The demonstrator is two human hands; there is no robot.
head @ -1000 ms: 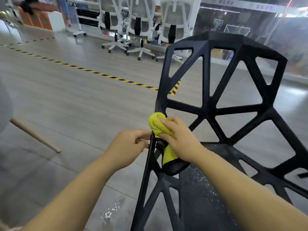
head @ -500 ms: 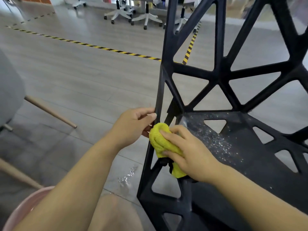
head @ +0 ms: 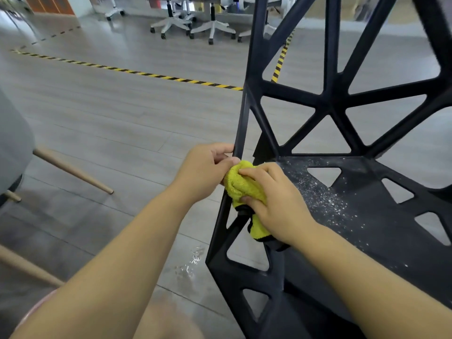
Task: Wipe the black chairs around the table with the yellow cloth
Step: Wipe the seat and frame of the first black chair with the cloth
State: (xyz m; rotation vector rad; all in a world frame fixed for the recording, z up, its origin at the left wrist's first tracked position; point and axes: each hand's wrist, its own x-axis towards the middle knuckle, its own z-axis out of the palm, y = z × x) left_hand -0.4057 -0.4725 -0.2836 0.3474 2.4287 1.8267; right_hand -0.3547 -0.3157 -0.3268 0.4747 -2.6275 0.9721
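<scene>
Now my right hand [head: 276, 204] grips bunched fluffy yellow cloth [head: 241, 184] against black lattice chair [head: 330, 104] side strut; left hand [head: 205, 167] pinches strut edge. Speckled seat [head: 342, 216], grey plank floor [head: 122, 113], hazard tape [head: 146, 74].

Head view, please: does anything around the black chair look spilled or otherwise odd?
Yes: pale specks are scattered over the seat of the black chair, and a small wet patch glistens on the floor beside its base.

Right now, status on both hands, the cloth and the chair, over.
Left hand grips side bar of black chair. Right hand holds yellow cloth bunched against that bar. Seat speckled white; small puddle on floor beside chair, nothing blocking.
</scene>
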